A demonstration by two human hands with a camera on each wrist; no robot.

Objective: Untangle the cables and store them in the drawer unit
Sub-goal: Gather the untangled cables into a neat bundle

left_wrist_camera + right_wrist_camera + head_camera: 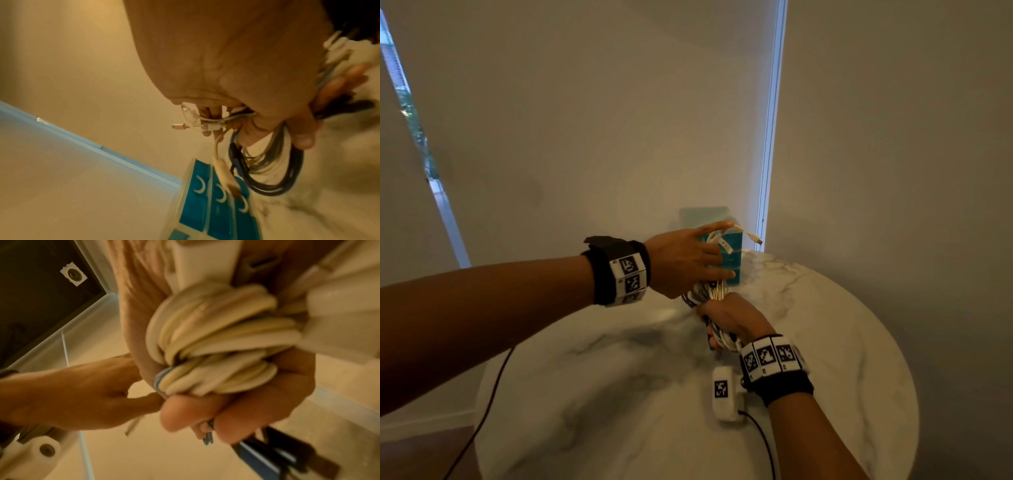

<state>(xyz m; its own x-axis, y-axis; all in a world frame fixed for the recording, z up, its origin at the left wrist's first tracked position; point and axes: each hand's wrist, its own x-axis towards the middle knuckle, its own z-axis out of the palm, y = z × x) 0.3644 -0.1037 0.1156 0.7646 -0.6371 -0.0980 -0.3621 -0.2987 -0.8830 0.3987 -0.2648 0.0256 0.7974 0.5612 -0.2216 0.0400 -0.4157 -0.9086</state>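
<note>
A tangled bundle of white, grey and dark cables hangs above the marble table between my two hands. My right hand grips its lower part in a fist; thick white coils bulge out of that fist. My left hand reaches in from the left and holds the upper loops, with a white USB plug sticking out past its fingers. In the left wrist view white strands are pinched in the fingers and dark loops hang round the thumb. The teal drawer unit stands just behind the left hand, its drawers closed.
The round white marble table stands against a pale wall, with a window blind edge behind the drawer unit. A thin black cord trails off the table's left side. A white wrist camera module hangs under my right wrist.
</note>
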